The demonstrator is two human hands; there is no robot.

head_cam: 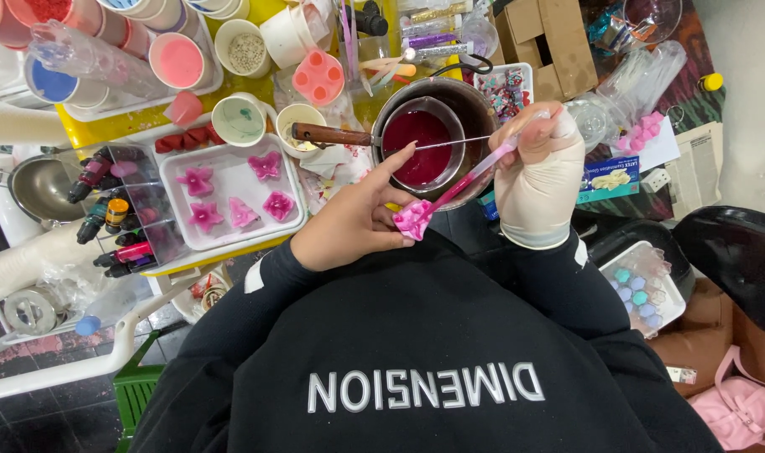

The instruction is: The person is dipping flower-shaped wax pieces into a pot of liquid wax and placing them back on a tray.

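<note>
Pink wax-like butterfly piece (413, 219) sat pinched in the bare left hand (355, 220), fingers closed on it, index finger stretched out toward the pot. It was held off the worktop, just in front of the worktop's near edge and above the person's black sweatshirt (416, 352). Gloved right hand (539, 172) was clenched around a pink-stained pipette (475, 174), tip touching or just at the butterfly piece; exact contact too small to tell.

Small pot of dark red liquid (422, 144) sat inside a larger metal pan (475, 105) near the worktop's near edge, wooden handle (328, 134) pointing left. White tray (174, 172) left of the pot carried five more pink butterfly and flower pieces, e.g. one at (266, 164). Dye bottles (105, 214) lay in a clear organiser at the worktop's left side. Cups of coloured powder (177, 60) stood toward the far left corner. Second white tray with blue and green pieces (638, 294) sat low on the right.

Risks, judged: the piece was held over the lap, not the worktop, so any drip from the pipette could land on the sweatshirt. A hard squeeze could overfill and flood the piece. The left pinch looked light, so pressure from the pipette tip could tilt or drop the piece. The pot stood close behind both hands; an elbow or wrist bump could slop red liquid.
</note>
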